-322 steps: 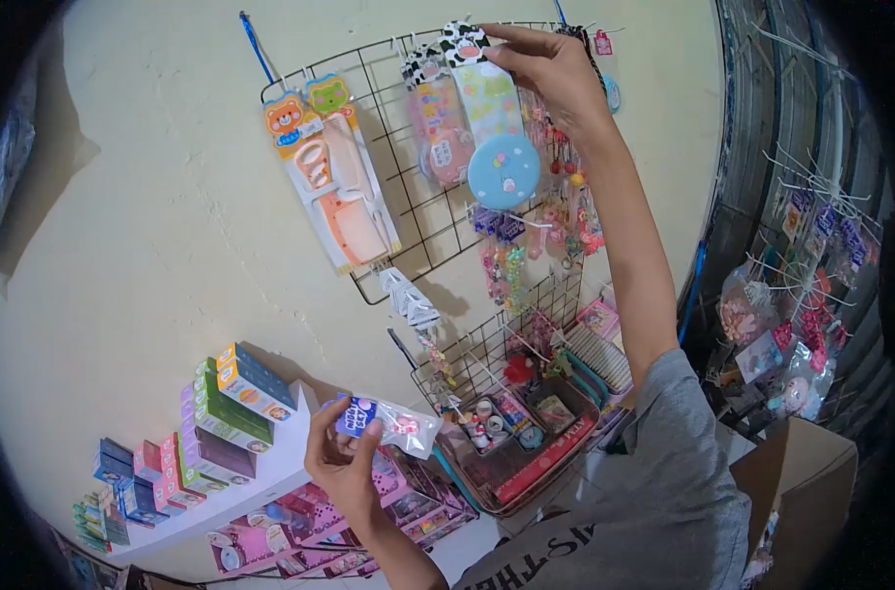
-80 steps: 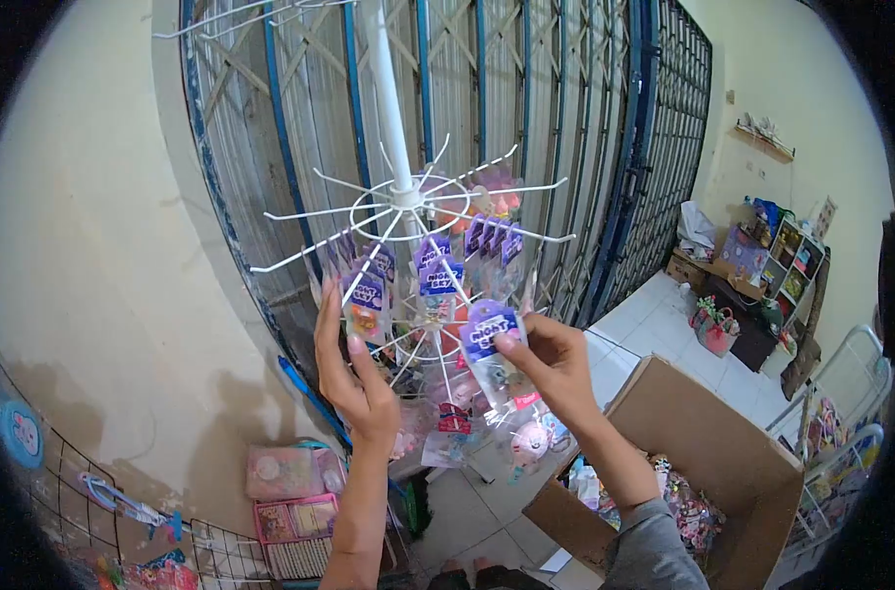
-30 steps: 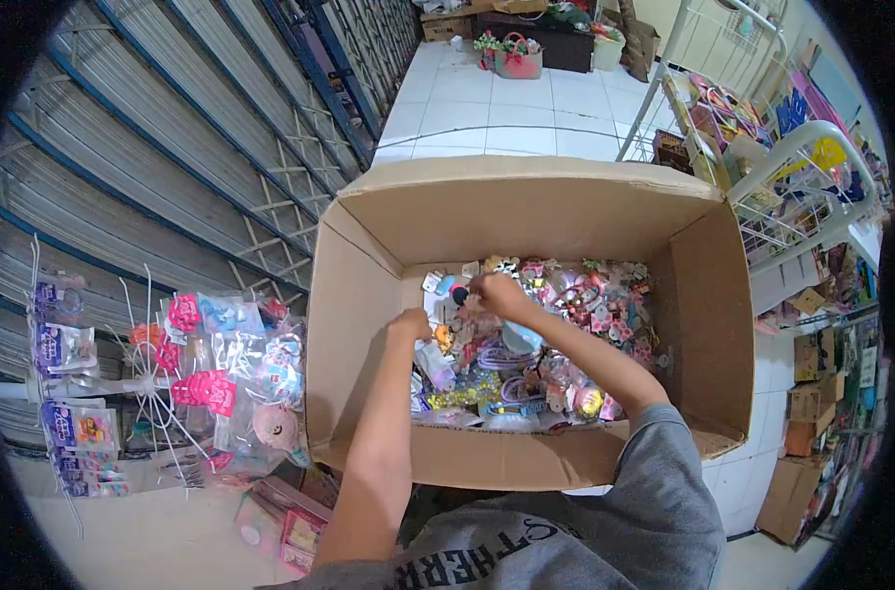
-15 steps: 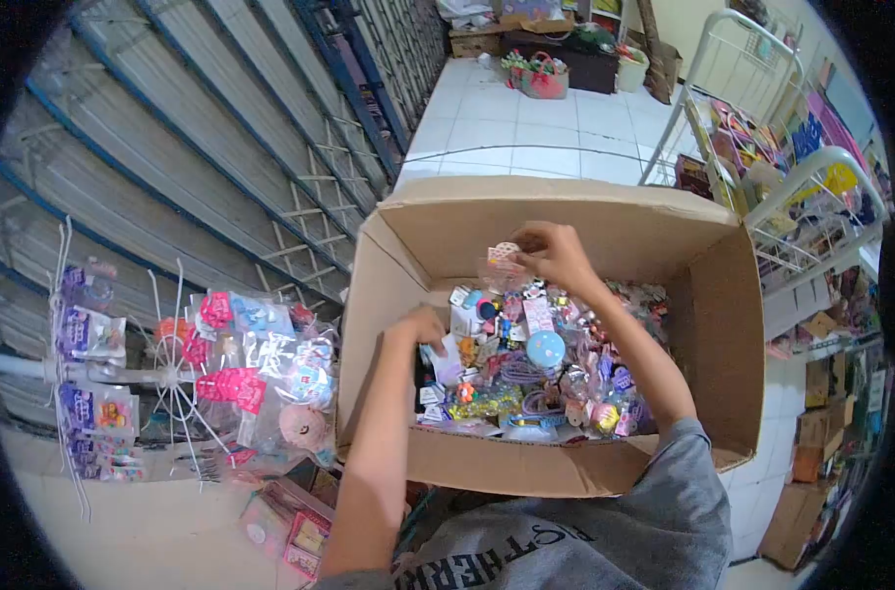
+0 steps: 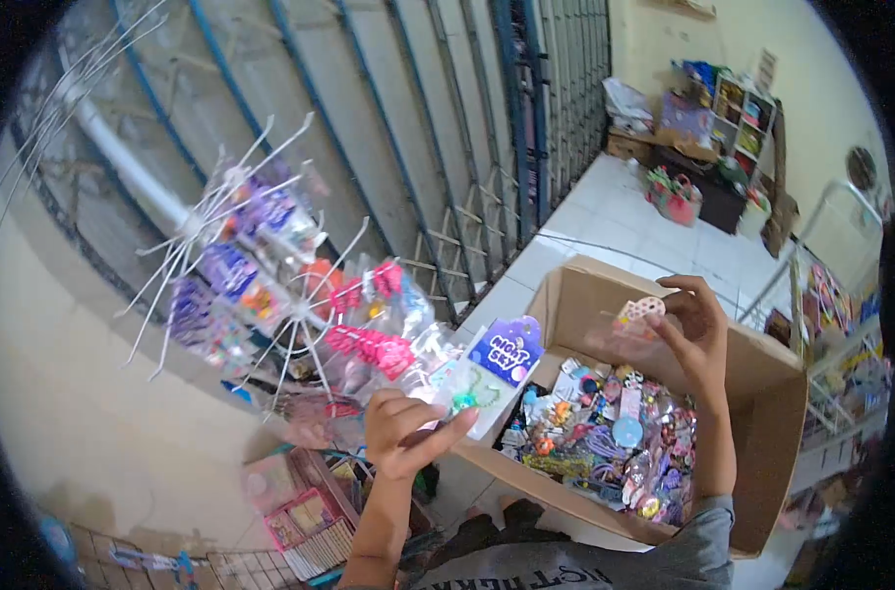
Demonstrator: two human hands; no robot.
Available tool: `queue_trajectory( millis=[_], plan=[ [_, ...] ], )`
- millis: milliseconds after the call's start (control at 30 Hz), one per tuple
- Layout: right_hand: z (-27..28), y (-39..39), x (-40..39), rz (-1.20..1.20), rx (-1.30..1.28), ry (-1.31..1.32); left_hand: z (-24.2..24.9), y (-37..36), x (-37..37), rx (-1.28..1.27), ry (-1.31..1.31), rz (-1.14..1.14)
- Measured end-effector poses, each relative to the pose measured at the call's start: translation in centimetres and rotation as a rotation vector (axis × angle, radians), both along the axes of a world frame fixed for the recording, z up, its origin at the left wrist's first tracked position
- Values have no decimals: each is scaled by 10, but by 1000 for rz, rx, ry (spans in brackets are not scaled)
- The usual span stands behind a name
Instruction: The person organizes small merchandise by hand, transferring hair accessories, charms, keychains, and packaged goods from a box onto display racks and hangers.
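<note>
My left hand (image 5: 413,433) is closed on a clear packet (image 5: 487,379) with a purple header card and a green beaded item inside. It is left of the cardboard box (image 5: 772,393), close to its front left edge. My right hand (image 5: 695,329) pinches a small clear packet (image 5: 632,324) with a spotted, pale card, above the back of the box. Many small packaged accessories (image 5: 605,433) lie in the box, among them a round blue piece (image 5: 626,431). Bright pink packaged items (image 5: 374,349) hang from a white wire rack (image 5: 197,226) at the left.
A folding metal gate (image 5: 398,118) stands behind the rack. Below the rack are trays of pink packaged goods (image 5: 300,516). White wire shelving (image 5: 831,393) holds goods at the right. A basket (image 5: 676,202) and a dark box (image 5: 715,197) sit on the tiled floor at the back.
The view has turned left toward the rack. My left hand has come up out of the box with the purple-headed packet. My right hand still holds its small packet over the box.
</note>
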State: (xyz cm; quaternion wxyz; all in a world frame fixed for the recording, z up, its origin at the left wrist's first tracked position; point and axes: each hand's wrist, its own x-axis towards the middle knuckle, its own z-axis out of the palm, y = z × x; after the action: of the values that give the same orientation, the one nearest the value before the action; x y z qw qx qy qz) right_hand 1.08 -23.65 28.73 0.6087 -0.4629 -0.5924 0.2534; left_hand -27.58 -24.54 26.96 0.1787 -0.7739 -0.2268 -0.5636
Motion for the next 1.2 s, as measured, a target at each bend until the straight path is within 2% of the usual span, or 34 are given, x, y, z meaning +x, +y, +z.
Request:
queue_trajectory(
  millis=[200, 267, 300, 600, 767, 800, 867, 933, 1000, 1100, 1200],
  plan=[
    [33, 13, -66, 334, -52, 172, -13, -27, -36, 100, -170, 238],
    [36, 20, -86, 406, -9, 203, -18, -35, -45, 101, -310, 367],
    [39, 21, -96, 451, 5, 202, -17, -42, -52, 97, -287, 446],
    [56, 44, -170, 658, 30, 147, -36, -74, -115, 194, -476, 560],
    [60, 49, -204, 769, 34, 181, -37, -95, -137, 208, -499, 748],
    [59, 50, -213, 784, 35, 175, -38, -98, -142, 190, -480, 818],
    [58, 51, -232, 750, 381, 77, -39, -101, -148, 202, -511, 816],
    [60, 48, -242, 690, 416, -29, -39, -101, -152, 215, -538, 796],
    [64, 42, -254, 495, 547, -132, -41, -104, -157, 240, -601, 747],
    [57, 44, -267, 593, 499, -118, -46, -110, -165, 240, -589, 849],
    [53, 39, -280, 645, 505, -112, -52, -115, -169, 182, -658, 824]
  ],
)
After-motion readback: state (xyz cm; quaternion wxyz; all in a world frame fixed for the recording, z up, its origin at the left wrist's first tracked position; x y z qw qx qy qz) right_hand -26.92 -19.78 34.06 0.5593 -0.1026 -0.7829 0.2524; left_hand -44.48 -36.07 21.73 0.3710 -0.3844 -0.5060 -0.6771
